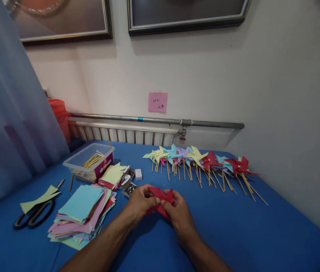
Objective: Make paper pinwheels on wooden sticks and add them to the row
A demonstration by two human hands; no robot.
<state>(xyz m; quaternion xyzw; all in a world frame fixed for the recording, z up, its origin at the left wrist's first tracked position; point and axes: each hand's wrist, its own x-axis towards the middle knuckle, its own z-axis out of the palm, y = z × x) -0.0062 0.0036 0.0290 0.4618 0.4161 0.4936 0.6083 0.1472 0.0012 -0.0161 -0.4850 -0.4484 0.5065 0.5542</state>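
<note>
Both my hands pinch one red paper pinwheel [163,194] over the blue tablecloth, its points folded in toward the middle. My left hand [141,203] grips its left side, thumb pressed near the centre. On the right side, my right hand [179,214] holds it with the thumb also close to the centre. Whether a pin or stick is in the paper cannot be made out. Just beyond my left hand are small open boxes of metal pins [129,189]. To the left lies a stack of coloured paper squares [79,206].
Finished pinwheels on sticks [196,155] lie in a row at the back right. A clear plastic box [75,163] holds wooden sticks. Black-handled scissors [36,215] lie at the left under a cut green paper [39,199]. A radiator [120,132] and pipe run along the wall.
</note>
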